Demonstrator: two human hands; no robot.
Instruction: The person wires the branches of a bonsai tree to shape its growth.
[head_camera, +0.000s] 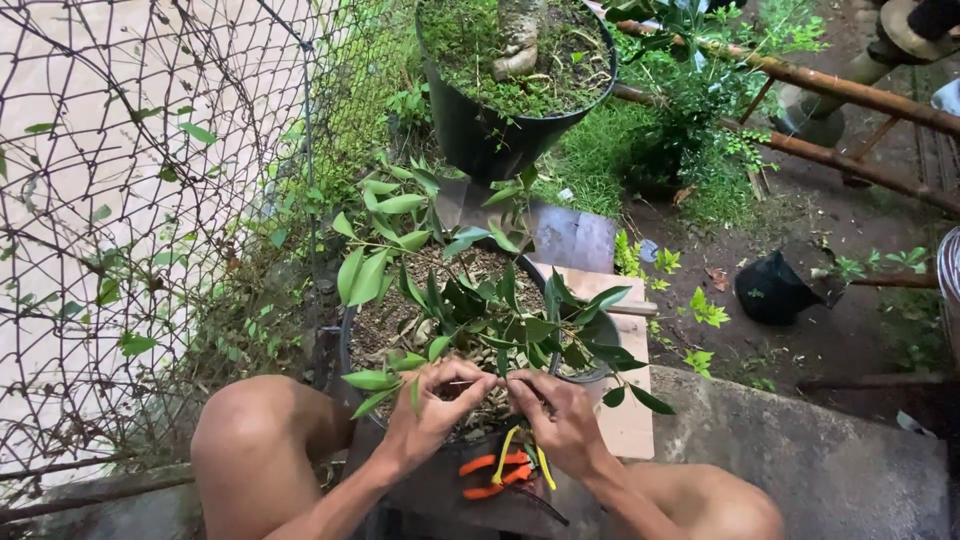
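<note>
Orange-handled pliers are lying nearest, just below the wrists. Above them the left hand and the right hand are meeting over a potted plant, each grip narrow and pinching a thin wire at a stem. Beyond, a larger black pot is standing by a wire fence.

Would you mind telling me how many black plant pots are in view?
2. One large black pot with a thick trunk stands at the top centre; the other pot, holding the leafy plant, sits just beyond both hands. More may lie hidden behind foliage.
</note>
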